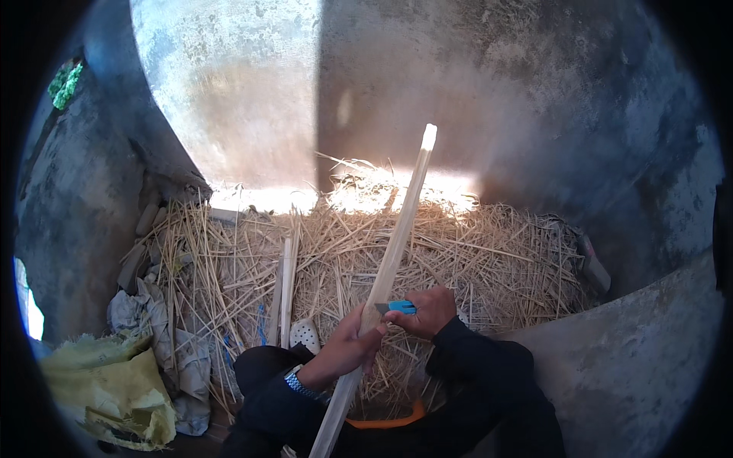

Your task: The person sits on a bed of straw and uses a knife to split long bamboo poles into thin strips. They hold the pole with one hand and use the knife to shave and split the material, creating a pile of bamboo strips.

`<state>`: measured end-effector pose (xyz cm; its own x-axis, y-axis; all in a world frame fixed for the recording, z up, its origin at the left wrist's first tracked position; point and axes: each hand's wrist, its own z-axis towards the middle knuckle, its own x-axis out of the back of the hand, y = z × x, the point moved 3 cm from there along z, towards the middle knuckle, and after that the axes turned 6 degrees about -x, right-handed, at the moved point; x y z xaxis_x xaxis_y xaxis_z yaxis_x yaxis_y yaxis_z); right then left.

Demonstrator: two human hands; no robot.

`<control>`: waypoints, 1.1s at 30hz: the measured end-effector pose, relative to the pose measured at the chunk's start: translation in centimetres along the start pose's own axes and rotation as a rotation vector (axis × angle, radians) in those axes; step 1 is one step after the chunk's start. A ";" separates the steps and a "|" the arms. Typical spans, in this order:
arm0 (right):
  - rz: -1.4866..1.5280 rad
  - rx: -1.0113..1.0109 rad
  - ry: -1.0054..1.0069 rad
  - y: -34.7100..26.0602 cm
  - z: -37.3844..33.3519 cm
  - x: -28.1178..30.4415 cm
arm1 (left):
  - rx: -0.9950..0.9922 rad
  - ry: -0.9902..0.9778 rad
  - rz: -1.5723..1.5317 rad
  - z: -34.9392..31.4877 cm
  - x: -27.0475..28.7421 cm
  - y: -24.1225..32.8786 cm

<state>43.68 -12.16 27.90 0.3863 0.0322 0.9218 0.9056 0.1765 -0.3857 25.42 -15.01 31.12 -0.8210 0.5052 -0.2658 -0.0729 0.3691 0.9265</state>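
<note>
A long pale wooden strip (398,240) slants up across the middle, its far end bright in the sunlight and its near end passing between my legs. My left hand (353,345), with a metal watch on the wrist, is wrapped round the strip. In my right hand (429,311) is a blue utility knife (402,307). Its blade rests at the strip, just above my left fingers. Both hands are close together.
Straw and thin shavings (489,267) cover the floor up to a concrete wall (534,107). Two narrow wood pieces (287,286) lie left of a light clog (305,334). A torn yellow sack (114,385) is at lower left, an orange curved object (397,419) below my hands.
</note>
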 end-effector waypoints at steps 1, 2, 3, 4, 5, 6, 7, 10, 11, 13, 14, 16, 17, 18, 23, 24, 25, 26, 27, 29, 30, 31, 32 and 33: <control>-0.007 -0.031 0.052 0.5 0.3 0.3 | -0.008 -0.010 -0.007 -0.1 0.0 -0.2; -0.014 -0.064 0.104 1.5 1.2 0.8 | 0.007 -0.016 0.009 -0.1 -0.2 -0.4; -0.024 -0.099 0.156 2.2 1.7 1.3 | 0.020 -0.027 0.023 0.0 -0.5 -0.5; -0.011 -0.115 0.151 2.6 1.8 1.2 | 0.033 -0.038 0.038 0.0 -0.7 -0.7; 0.001 -0.133 0.145 2.9 1.9 1.2 | 0.029 -0.037 0.023 -0.2 -0.7 -0.9; 0.022 -0.135 0.147 3.0 2.2 1.2 | 0.017 -0.023 0.018 -0.5 -0.4 -0.9; 0.034 -0.072 0.150 2.3 1.8 0.7 | 0.004 -0.008 0.012 -0.7 -0.2 -1.0; -0.003 0.072 0.158 1.1 0.3 0.4 | -0.004 -0.025 0.010 -0.7 -0.3 -1.1; -0.016 -0.008 0.187 2.1 1.3 0.5 | 0.002 -0.023 0.017 -0.9 -0.2 -1.0; -0.059 -0.202 0.234 5.2 3.1 1.7 | 0.030 -0.050 0.017 -1.1 -1.0 -0.9; 0.013 -0.230 0.188 6.1 3.2 2.9 | 0.031 -0.073 0.017 -1.4 -1.3 -0.9; 0.104 -0.059 0.219 3.4 1.6 2.7 | 0.015 -0.096 0.034 -2.3 -1.4 -0.8; 0.147 0.031 0.235 2.0 0.7 2.0 | 0.017 -0.079 0.038 -2.4 -1.1 -0.8; 0.113 0.106 0.222 0.8 -0.3 1.0 | 0.016 -0.059 0.029 -2.5 -0.7 -0.9; 0.023 -0.110 0.267 4.8 1.5 2.5 | 0.013 -0.103 0.071 -3.3 -1.6 -0.9; 0.027 -0.132 0.237 5.1 1.6 2.3 | 0.011 -0.103 0.077 -3.7 -1.9 -0.7; 0.030 -0.155 0.209 5.3 1.5 2.3 | 0.008 -0.105 0.083 -4.0 -2.0 -0.5; 0.043 -0.059 0.183 3.6 0.6 2.0 | 0.009 -0.093 0.058 -4.2 -1.8 -0.7; 0.078 0.008 0.203 1.9 -0.4 1.6 | 0.010 -0.082 0.032 -4.3 -1.3 -1.1; 0.129 0.127 0.238 -0.1 -2.0 1.3 | -0.007 -0.093 -0.007 -4.2 -1.0 -1.7; 0.044 0.159 0.288 0.0 -1.5 1.5 | -0.013 -0.084 -0.006 -4.6 -1.0 -1.9; 0.015 0.110 0.283 1.3 -0.9 2.4 | -0.006 -0.094 -0.012 -4.9 -1.4 -2.3; -0.014 0.064 0.271 2.7 0.2 3.2 | 0.008 -0.081 -0.022 -5.4 -1.6 -2.6; -0.052 0.020 0.277 3.8 1.0 3.8 | 0.006 -0.078 -0.022 -5.4 -2.0 -2.4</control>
<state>48.41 -10.43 30.02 0.3754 -0.2468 0.8934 0.9227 0.1908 -0.3350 24.15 -21.11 30.83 -0.7729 0.5558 -0.3062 -0.0868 0.3854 0.9187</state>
